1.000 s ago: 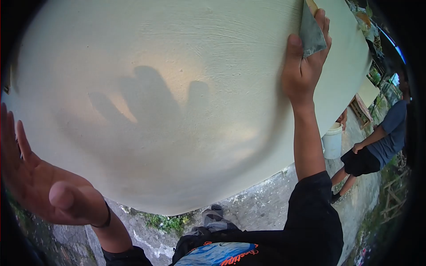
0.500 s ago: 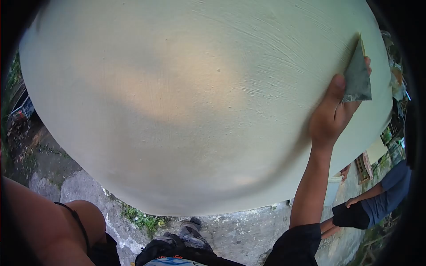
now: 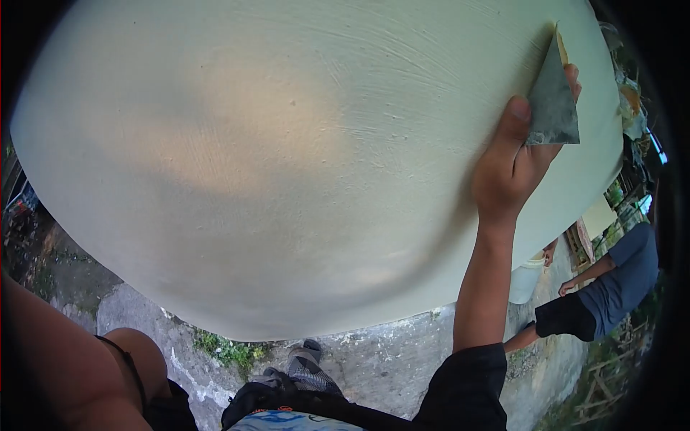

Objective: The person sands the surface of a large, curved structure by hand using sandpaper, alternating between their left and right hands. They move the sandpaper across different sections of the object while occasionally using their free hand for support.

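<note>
My right hand (image 3: pixel 512 165) reaches up along the right side of a large, rounded, cream-white surface (image 3: pixel 237 244). Its thumb and fingers grip a flat grey triangular piece (image 3: pixel 557 104), with a yellowish edge toward the top and whitish smudges along its lower end. The piece stands tilted close against the surface, point upward. Fine ridges and streaks run over the surface to the left of it, with small bumps lower down. Only my left arm (image 3: pixel 65 359) shows, at the lower left; that hand is out of sight.
At the right, a person in a dark shirt (image 3: pixel 625 276) stands on the concrete ground (image 3: pixel 388 373). A pale bucket (image 3: pixel 527 280) stands near the surface's lower right edge, beside another hand (image 3: pixel 550 253). Weeds (image 3: pixel 226 352) grow by my feet.
The view has shifted, so the rounded surface sits further left. Across it, my right hand has slid rightward and slightly up with the grey piece still gripped.
</note>
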{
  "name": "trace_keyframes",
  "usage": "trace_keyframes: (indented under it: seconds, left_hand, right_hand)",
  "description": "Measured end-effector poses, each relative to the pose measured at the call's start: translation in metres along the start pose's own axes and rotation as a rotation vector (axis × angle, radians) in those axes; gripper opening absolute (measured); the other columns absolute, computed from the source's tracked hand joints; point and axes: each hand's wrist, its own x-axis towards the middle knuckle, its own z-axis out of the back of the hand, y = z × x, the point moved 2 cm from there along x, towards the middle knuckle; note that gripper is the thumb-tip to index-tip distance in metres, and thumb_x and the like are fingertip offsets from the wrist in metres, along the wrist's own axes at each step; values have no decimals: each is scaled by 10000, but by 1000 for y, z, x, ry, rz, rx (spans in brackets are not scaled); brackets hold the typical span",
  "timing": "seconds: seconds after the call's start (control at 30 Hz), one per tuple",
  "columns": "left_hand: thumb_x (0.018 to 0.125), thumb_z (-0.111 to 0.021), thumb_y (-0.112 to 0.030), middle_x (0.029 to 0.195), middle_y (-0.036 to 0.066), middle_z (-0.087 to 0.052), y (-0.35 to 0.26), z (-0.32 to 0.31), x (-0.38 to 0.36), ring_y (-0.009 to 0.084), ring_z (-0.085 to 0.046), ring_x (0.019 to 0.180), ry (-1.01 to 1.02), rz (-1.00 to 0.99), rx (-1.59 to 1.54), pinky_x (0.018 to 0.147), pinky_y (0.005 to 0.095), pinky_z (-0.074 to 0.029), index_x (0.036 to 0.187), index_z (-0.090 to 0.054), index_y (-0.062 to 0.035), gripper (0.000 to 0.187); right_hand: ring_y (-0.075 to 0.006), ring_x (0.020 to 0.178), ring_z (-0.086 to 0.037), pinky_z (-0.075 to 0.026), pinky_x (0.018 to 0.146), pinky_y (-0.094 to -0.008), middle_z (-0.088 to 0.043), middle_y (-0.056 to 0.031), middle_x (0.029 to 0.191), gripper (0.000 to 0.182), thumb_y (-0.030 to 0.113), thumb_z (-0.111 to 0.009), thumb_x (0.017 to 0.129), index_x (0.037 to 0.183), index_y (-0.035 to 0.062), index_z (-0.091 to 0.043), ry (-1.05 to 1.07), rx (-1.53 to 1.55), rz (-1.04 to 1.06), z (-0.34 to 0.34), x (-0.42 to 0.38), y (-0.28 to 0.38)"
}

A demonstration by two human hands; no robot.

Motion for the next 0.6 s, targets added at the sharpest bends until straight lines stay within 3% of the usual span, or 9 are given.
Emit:
trace_keyframes:
  seconds: [0.07,0.2,0.27,0.33,0.4,0.47,0.5,0.53,0.6]
  left_hand:
    - [957,-406,-276,1376,231,-429,-2,0,2,386,-407,1286,12,12,-21,1069,535,-321,1332,-438,4,469]
    - [956,-406,-268,1380,230,-426,-4,-4,9,386,-403,1290,19,-16,-21,1069,535,-320,1329,-445,2,462]
    - [956,-407,-264,1382,230,-424,-2,-2,14,387,-400,1292,13,-29,-8,1070,535,-319,1328,-448,1,458]
    - [955,-407,-259,1384,229,-423,9,4,17,387,-398,1294,6,-25,49,1070,535,-319,1326,-452,0,455]
    - [955,-408,-255,1386,229,-421,25,-3,8,387,-396,1296,-19,-4,160,1071,535,-318,1325,-455,-1,451]
    - [969,-362,-113,1391,188,-439,41,-22,-12,329,-403,1306,-87,138,316,1081,472,-321,1297,-493,-5,369]
    - [958,-377,-93,1403,179,-429,48,-32,-18,301,-391,1321,-79,187,445,1079,439,-324,1301,-490,1,373]
    - [947,-402,-116,1425,171,-407,62,-42,-29,299,-350,1348,-66,66,602,1097,447,-273,1309,-490,-6,388]
    - [933,-429,-152,1440,173,-387,53,-45,-34,311,-308,1371,-40,127,633,1118,453,-207,1326,-479,-16,419]
  right_hand:
    - [-334,1376,-236,-142,1123,-417,-334,-202,1447,465,225,-407,998,1343,-84,-370,102,-136,26,10,-1,7]
    - [-343,1364,-255,-165,1112,-420,-360,-194,1435,448,246,-419,994,1343,-35,-411,31,-84,40,11,0,8]
    - [-345,1375,-239,-134,1116,-433,-349,-191,1447,451,268,-409,992,1352,-3,-422,-13,-73,5,13,-5,11]
    - [-287,1411,-206,-80,1115,-471,-302,-136,1495,452,297,-431,970,1403,168,-422,31,-169,-101,17,-14,17]
    - [-275,1425,-174,-25,1130,-480,-253,-115,1521,515,290,-487,913,1418,231,-403,125,-170,-192,24,-40,40]
    - [-251,1428,-167,19,1145,-493,-254,-100,1522,650,141,-536,794,1406,312,-402,269,-153,-157,25,-91,74]
    - [-230,1427,-169,27,1152,-491,-240,-83,1528,647,150,-541,790,1392,345,-410,371,-209,-50,29,-121,85]
    - [-207,1426,-168,30,1156,-489,-216,-58,1537,611,229,-550,821,1393,376,-392,430,-230,-5,33,-139,89]
    - [-242,1432,-140,28,1147,-487,-200,-98,1538,536,300,-494,899,1421,307,-371,399,-138,-107,46,-141,76]
